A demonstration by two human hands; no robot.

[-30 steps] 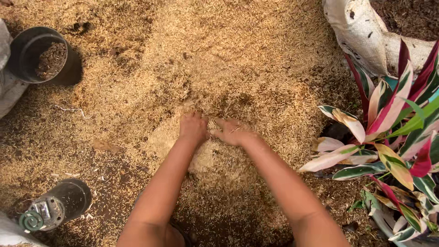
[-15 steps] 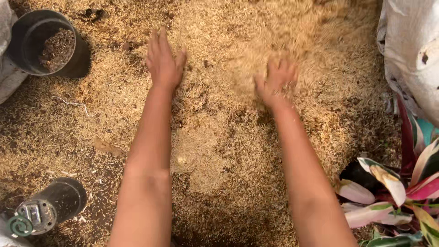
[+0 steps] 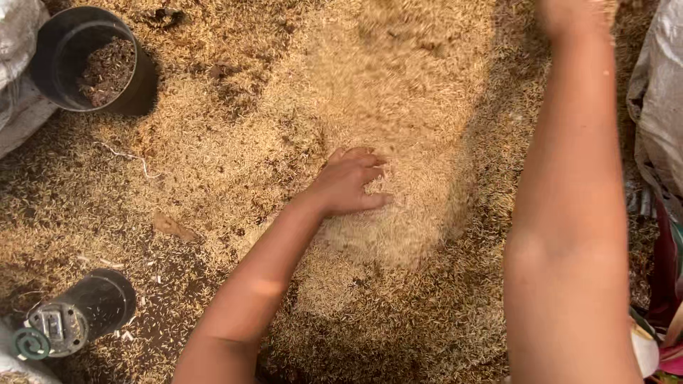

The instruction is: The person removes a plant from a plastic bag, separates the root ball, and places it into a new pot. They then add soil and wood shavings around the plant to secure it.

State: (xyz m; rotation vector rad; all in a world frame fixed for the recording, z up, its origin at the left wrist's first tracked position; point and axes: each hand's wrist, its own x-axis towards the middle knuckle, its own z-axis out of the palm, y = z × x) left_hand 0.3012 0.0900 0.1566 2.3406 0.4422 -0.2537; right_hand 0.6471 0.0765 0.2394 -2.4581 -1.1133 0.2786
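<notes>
The ground is carpeted with pale husks (image 3: 398, 213), heaped in a mound at the centre, with a black pot (image 3: 92, 60) at far left. Your left hand (image 3: 352, 183) lies flat on the mound, fingers spread, gripping nothing. Press shallowly and sweep evenly. Your right hand (image 3: 569, 14) is raised at the far right edge, cut off; I cannot tell its grip.

Warm, even daylight; soft shadows; motion blur on falling husks (image 3: 398, 85).
</notes>
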